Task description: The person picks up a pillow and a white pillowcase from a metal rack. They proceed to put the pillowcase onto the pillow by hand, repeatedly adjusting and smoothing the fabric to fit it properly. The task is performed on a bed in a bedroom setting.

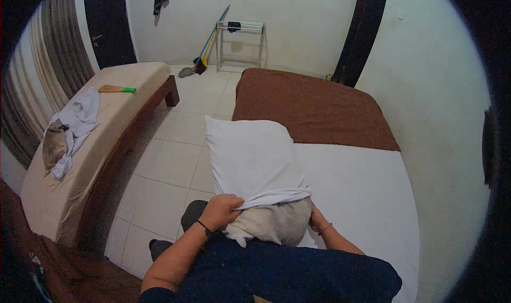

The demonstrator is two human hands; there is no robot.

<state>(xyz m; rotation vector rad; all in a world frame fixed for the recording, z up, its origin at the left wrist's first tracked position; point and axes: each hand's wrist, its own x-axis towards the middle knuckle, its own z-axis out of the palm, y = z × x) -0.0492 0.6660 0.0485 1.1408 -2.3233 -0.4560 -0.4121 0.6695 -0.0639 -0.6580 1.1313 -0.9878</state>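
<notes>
A white pillowcase (253, 157) covers most of a pillow that lies over the near left edge of a bed. The pillow's stained beige end (279, 223) sticks out of the case's mouth, close against my dark shirt. My left hand (223, 211) grips the bunched hem at the left corner of the mouth. At the right side, my right hand (318, 219) is against the pillow's edge, near the hem; its fingertips are hidden behind the pillow, so its hold cannot be made out.
A white sheet (355, 179) and brown blanket (311, 107) cover the bed. At left, a beige-covered wooden daybed (131, 83) holds crumpled white cloth (82, 111), brown fabric (55, 143) and a hand broom (117, 89). A metal rack (240, 25) and a mop (207, 43) stand by the far wall.
</notes>
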